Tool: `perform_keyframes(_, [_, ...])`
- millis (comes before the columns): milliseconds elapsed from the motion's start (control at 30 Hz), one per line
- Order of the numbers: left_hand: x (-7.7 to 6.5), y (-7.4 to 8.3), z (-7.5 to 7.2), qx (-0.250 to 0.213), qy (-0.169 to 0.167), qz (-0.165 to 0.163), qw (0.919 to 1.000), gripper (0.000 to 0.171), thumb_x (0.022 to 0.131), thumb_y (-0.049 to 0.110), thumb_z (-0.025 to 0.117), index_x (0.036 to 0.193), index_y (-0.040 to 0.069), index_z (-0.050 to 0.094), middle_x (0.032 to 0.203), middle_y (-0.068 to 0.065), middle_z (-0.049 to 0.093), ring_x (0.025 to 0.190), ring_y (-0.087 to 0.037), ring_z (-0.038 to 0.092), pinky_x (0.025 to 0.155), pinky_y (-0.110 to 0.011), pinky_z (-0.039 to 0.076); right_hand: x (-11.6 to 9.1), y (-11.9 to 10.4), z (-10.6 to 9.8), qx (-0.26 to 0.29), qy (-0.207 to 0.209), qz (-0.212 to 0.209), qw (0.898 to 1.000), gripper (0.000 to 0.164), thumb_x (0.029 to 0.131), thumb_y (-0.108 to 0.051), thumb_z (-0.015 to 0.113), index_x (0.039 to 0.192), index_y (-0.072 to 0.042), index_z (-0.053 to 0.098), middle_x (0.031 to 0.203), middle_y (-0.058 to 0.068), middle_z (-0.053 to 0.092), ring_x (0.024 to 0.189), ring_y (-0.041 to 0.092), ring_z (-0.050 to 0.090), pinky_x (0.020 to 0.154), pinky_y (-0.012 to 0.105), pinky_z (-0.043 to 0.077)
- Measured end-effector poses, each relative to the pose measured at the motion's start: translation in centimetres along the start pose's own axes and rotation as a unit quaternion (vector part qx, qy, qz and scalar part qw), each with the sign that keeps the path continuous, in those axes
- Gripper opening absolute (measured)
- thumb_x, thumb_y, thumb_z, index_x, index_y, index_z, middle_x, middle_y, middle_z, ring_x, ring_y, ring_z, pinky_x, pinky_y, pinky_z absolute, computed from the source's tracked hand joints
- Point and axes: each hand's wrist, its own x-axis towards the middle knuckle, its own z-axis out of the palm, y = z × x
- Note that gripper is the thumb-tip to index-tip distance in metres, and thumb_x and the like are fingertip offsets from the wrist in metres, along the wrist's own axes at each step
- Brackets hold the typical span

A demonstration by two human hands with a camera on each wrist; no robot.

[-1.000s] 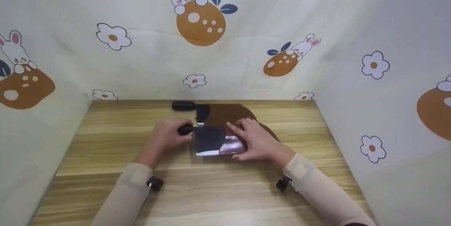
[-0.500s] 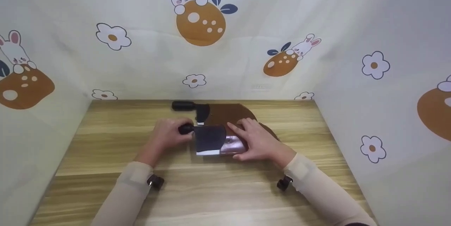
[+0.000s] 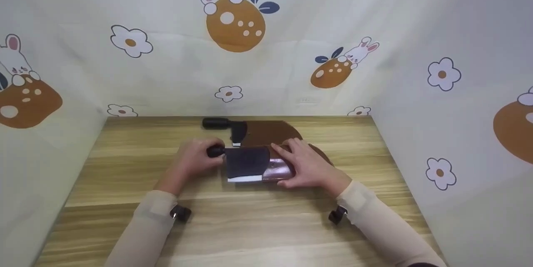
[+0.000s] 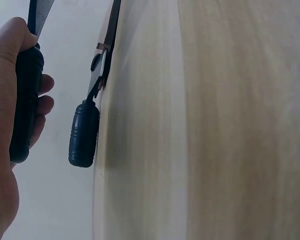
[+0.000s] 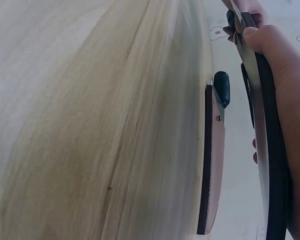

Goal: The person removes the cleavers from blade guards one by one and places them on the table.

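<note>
In the head view, a cleaver with a broad dark blade (image 3: 247,163) and pale lower edge sticks partway out of a brown leather sheath (image 3: 278,169). My left hand (image 3: 198,156) grips its black handle (image 4: 27,100), fingers wrapped round it in the left wrist view. The sheath is held by my right hand (image 3: 310,165), thumb on one side and fingertips on the other in the right wrist view. The sheath hides the rest of the blade. Both are raised off the table, as the wrist views show.
Behind lies a second knife in a brown sheath (image 3: 270,131), its black handle (image 3: 215,123) pointing left near the table's back edge. Patterned cloth (image 3: 179,75) walls in the wooden table (image 3: 250,225) at the back and sides.
The left hand has drawn the handle slightly left, and a bit more blade shows outside the sheath. The right hand keeps its hold almost in place. The head view has shifted slightly.
</note>
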Motion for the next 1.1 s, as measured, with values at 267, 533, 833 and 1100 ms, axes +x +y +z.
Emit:
perform_keyframes(267, [0.5, 0.2, -0.3, 0.006, -0.045, -0.022, 0.9987, 0.033, 0.091, 0.034, 0.086, 0.120, 0.019, 0.080, 0.107, -0.001, 0.080, 0.095, -0.025, 0.072, 0.086, -0.051, 0.060, 0.1, 0.2, 0.1, -0.011, 0.003, -0.004, 1.000, 0.114, 0.080, -0.079, 0.078, 0.170, -0.017, 0.046, 0.139, 0.012, 0.055, 0.122, 0.027, 0.052, 0.103, 0.048, 0.049])
perform_keyframes(533, [0.1, 0.2, -0.4, -0.019, -0.043, -0.062, 0.9970, 0.035, 0.092, 0.033, 0.087, 0.123, 0.019, 0.079, 0.113, -0.004, 0.080, 0.101, -0.030, 0.072, 0.093, -0.056, 0.059, -0.3, 0.7, 0.4, -0.004, 0.008, 0.001, 1.000, 0.114, 0.080, -0.078, 0.079, 0.170, -0.018, 0.045, 0.141, 0.013, 0.054, 0.124, 0.028, 0.052, 0.105, 0.050, 0.049])
perform_keyframes(833, [-0.2, -0.1, -0.8, -0.038, -0.038, -0.059, 0.9969, 0.035, 0.091, 0.031, 0.088, 0.122, 0.018, 0.080, 0.111, -0.003, 0.080, 0.100, -0.027, 0.072, 0.092, -0.055, 0.060, -0.5, 0.6, 0.1, -0.007, 0.001, 0.002, 1.000, 0.116, 0.082, -0.078, 0.078, 0.173, -0.019, 0.039, 0.146, 0.016, 0.051, 0.128, 0.031, 0.050, 0.110, 0.052, 0.048])
perform_keyframes(1100, [-0.9, -0.4, -1.2, -0.039, -0.033, -0.062, 0.9968, 0.033, 0.090, 0.030, 0.088, 0.120, 0.018, 0.080, 0.113, -0.002, 0.080, 0.102, -0.027, 0.073, 0.093, -0.053, 0.061, -0.6, 0.6, 0.2, 0.006, -0.009, 0.001, 1.000, 0.115, 0.083, -0.074, 0.080, 0.175, -0.022, 0.035, 0.148, 0.016, 0.050, 0.134, 0.032, 0.048, 0.114, 0.053, 0.045])
